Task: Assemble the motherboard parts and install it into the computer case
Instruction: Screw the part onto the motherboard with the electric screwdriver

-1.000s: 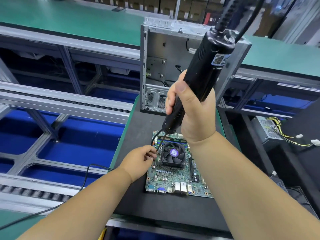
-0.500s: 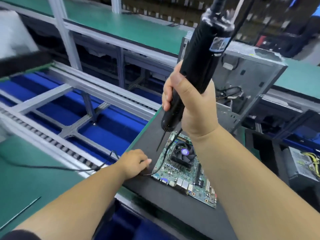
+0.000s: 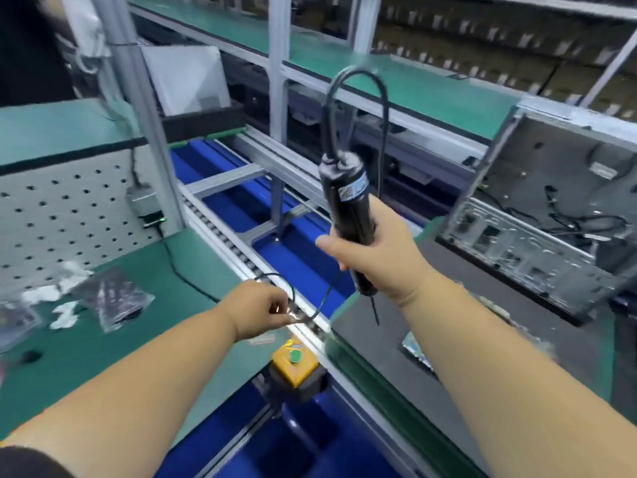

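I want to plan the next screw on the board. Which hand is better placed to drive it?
The right hand: it already grips the electric screwdriver, bit down, near the motherboard. The left hand pinches a thin cable.

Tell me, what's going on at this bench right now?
A person is working at a computer assembly line. The right hand grips a black electric screwdriver, held upright with its bit pointing down above the dark work mat. The left hand pinches a thin black cable over the conveyor rollers. A green motherboard lies on the mat, mostly hidden by the right arm. The open grey metal computer case stands behind, still without the board.
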